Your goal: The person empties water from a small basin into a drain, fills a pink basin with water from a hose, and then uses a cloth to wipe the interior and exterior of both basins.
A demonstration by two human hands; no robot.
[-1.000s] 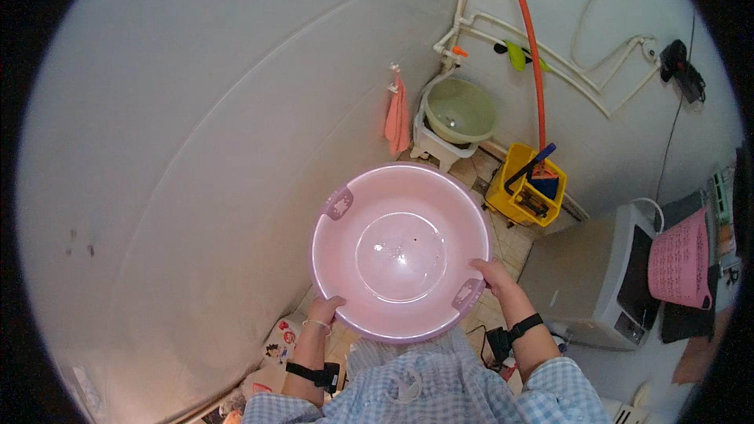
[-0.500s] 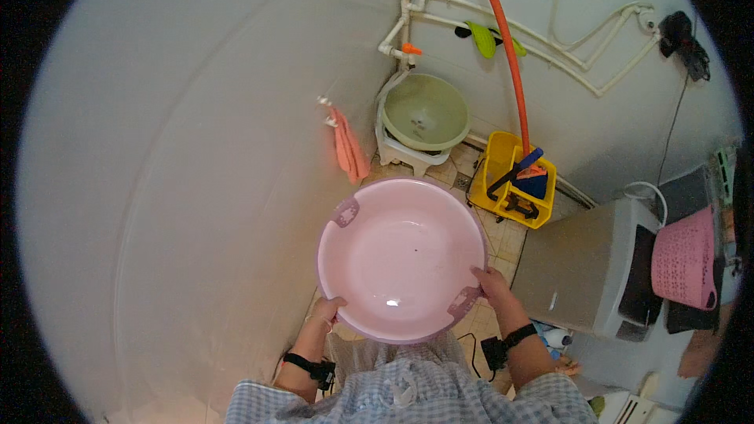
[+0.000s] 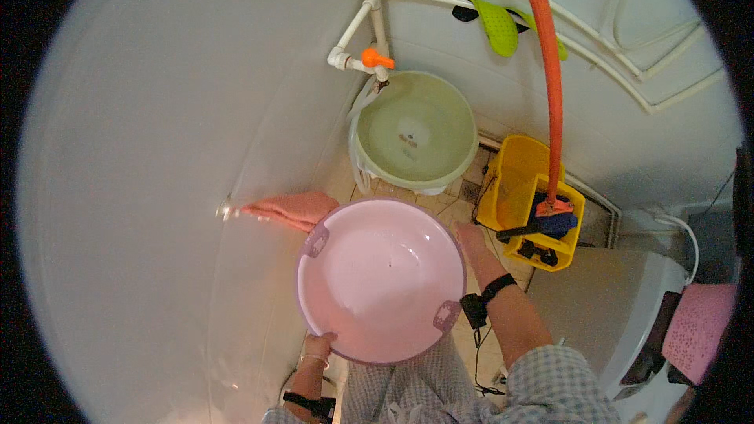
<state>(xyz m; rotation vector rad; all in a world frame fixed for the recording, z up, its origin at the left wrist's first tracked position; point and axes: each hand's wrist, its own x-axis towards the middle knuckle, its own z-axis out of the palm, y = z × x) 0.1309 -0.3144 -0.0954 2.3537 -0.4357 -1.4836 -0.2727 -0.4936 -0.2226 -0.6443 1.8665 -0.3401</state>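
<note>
Pink basin (image 3: 382,279) | round, purple-rimmed, glossy inside | mouth up | held above tiled floor (image 3: 448,206)

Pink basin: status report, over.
Left grip holds pink basin, near-left rim. Right grip beside rim, contact unclear. Basin open side up. Ahead: green basin, yellow bucket.

Pink basin (image 3: 369,275), purple rim, mid-view, landmark. Left hand (image 3: 320,345) grips its near-left rim, thumb over the edge. Right hand (image 3: 473,243) at its right rim, contact unclear. Coral cloth (image 3: 290,208) hanging just past the basin's far-left rim. Green basin (image 3: 393,110) beyond the pink basin, orange-handled tap (image 3: 378,60) farther still. Yellow bucket (image 3: 518,157) to its far right, orange pole (image 3: 551,94) standing in it. Grey machine (image 3: 585,290) right of it; pink basket (image 3: 703,330) farther right.
</note>
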